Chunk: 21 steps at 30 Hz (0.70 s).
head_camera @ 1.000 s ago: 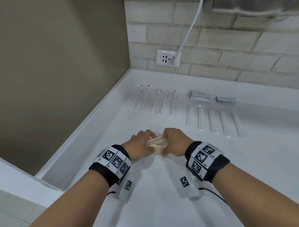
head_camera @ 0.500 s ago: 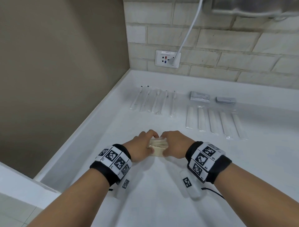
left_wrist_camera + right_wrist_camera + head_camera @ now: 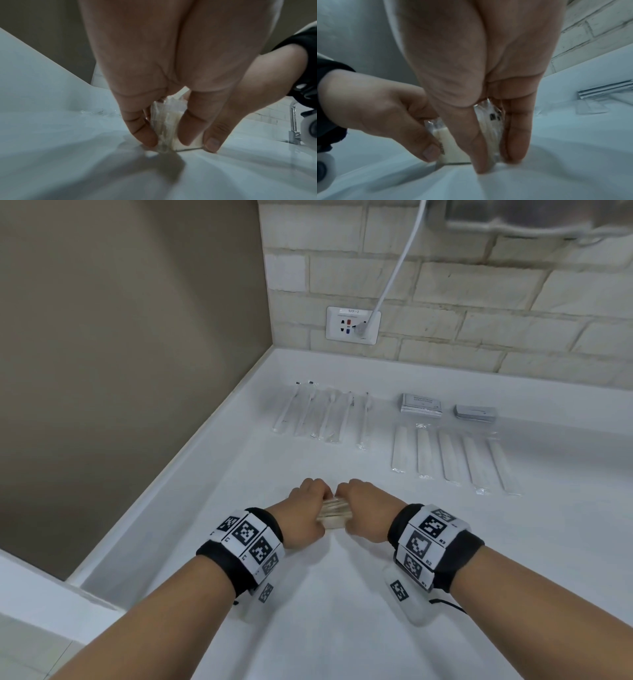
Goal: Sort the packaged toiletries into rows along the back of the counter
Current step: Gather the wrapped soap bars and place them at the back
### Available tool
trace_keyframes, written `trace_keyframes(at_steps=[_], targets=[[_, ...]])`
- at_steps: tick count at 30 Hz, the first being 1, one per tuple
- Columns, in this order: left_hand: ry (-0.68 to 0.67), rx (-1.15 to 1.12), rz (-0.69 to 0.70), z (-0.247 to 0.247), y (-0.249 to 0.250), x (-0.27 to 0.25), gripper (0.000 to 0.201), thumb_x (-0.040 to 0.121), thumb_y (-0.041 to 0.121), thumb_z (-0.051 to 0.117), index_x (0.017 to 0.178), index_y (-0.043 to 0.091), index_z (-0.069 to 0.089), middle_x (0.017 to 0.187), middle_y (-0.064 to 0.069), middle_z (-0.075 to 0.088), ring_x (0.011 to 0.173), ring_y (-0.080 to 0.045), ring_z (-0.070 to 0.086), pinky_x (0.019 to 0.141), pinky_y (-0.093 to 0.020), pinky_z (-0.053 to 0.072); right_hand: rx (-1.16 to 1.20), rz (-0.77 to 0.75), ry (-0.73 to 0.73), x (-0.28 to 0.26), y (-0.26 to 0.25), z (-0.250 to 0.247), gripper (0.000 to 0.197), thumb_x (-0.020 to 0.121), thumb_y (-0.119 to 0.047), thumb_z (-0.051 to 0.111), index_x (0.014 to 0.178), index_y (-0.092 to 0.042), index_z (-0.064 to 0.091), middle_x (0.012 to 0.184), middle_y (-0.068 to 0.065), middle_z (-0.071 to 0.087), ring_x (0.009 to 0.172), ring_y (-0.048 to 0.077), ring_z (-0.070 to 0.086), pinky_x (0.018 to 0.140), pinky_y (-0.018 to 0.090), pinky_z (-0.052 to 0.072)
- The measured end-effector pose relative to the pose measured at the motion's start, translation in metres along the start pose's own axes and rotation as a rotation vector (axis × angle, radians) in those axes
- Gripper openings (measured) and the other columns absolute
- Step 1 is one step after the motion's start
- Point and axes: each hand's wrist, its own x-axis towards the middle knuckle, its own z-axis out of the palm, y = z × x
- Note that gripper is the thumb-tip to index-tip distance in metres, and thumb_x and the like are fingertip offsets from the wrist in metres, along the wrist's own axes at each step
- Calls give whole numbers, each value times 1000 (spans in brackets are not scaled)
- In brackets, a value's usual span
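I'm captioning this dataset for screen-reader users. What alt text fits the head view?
Both hands, left hand and right hand, grip a stack of cream packets standing on a white counter. Behind lie rows of wrapped toothbrushes, flat sticks and grey sachets.

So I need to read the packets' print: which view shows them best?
Right wrist: the packets fill the middle, black print visible, too blurred to read. Left wrist shows their clear edges; head only a cream sliver between left hand and right hand.
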Motion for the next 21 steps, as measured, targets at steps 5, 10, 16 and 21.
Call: trace_keyframes(at_steps=[5,10,16,21], targets=[[-41,83,-87,-4,-5,0,43,87,19,56,125,13,39,122,-5,37,109,-23,45,87,-31,40,-48,26,-49,3,0,2,34,87,-6,55,120,-7,46,105,6,38,83,24,49,71,31,41],[-92,44,-68,-6,-1,1,46,90,30,60,127,12,38,121,-5,37,84,-18,50,77,-29,40,-105,-5,-60,4,0,0,36,86,-8,56,121,-7,45,118,10,45,83,25,51,71,33,41],[-82,16,-35,-7,-1,3,41,93,31,57,126,11,42,124,-8,43,99,-26,57,85,-34,46,3,-24,-73,1,4,-4,46,82,-10,65,124,-9,45,117,9,44,98,30,58,82,37,47],[-84,23,-49,-8,1,2,37,92,26,55,122,10,43,120,-7,42,96,-26,57,83,-36,47,133,-38,-37,-3,6,-3,46,78,-5,64,117,-9,39,107,3,41,83,21,51,62,25,41]])
